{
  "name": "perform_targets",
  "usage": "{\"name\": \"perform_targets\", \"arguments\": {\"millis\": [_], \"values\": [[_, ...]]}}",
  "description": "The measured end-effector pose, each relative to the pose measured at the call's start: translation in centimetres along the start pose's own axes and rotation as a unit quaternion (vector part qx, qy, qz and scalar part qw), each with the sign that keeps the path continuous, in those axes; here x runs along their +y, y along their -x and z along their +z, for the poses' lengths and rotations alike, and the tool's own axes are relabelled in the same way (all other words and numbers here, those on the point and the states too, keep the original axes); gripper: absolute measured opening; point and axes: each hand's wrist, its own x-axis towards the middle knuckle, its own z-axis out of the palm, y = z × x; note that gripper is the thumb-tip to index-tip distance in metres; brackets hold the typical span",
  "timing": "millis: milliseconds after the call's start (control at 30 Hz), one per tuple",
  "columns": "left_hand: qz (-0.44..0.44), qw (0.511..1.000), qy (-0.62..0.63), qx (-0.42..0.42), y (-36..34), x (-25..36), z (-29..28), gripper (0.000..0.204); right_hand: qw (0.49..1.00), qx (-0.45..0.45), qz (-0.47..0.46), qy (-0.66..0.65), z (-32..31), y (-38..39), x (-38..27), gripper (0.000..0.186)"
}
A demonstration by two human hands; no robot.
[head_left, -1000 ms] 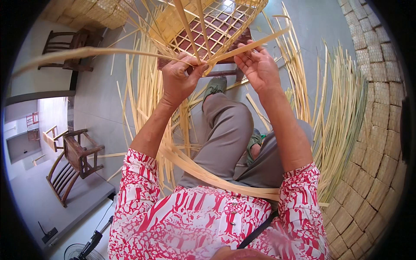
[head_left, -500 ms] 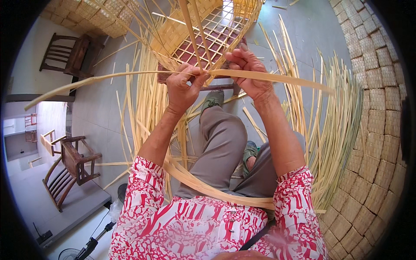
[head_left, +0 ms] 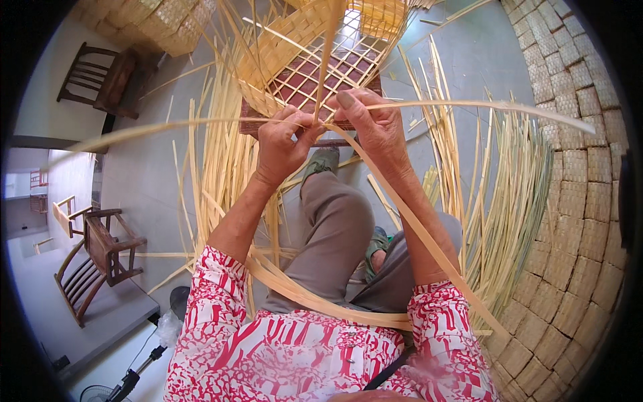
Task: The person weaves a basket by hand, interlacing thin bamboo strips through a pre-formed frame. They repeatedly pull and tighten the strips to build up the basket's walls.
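A partly woven basket [head_left: 276, 61] of pale bamboo strips stands in front of me, its open lattice base over a dark red wooden stool [head_left: 251, 124]. At its near corner, my left hand [head_left: 284, 144] is closed in a pinch on the strips, one long bamboo strip [head_left: 181, 123] reaching out to the left. Close beside it, my right hand [head_left: 375, 130] grips another bamboo strip [head_left: 469, 104] that sticks out to the right. From the corner, a flat strip [head_left: 415, 218] slants down across my right forearm. Upright strips [head_left: 326, 57] rise between my hands; fingertips partly hide the crossing.
Loose bamboo strips lie on the floor at left [head_left: 221, 167] and in a greenish bundle at right [head_left: 516, 181]. A bunch of strips [head_left: 295, 288] crosses my lap. Stacked woven pieces [head_left: 576, 221] line the right side. Wooden chairs [head_left: 107, 248] stand at left.
My right hand has turned inward and now grips a strip pointing right. The flat strip that ran to the right now slants down over my right forearm. My left hand stays at the corner.
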Motion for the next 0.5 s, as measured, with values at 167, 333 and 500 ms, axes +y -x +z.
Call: {"name": "perform_targets", "arguments": {"millis": [167,333,500], "values": [[0.048,0.999,0.001,0.011,-0.1,-0.2,0.1,0.012,0.995,0.084,-0.029,-0.035,0.4,0.5,0.4,0.039],[0.014,1.000,0.005,0.004,0.1,-0.4,-0.1,0.012,0.984,0.165,0.067,0.028,-0.2,-0.6,-0.1,0.024],[0.043,0.999,0.002,0.017,0.2,-0.7,0.3,0.014,0.984,0.047,0.072,0.154,-2.5,-3.4,0.5,0.046]]}}
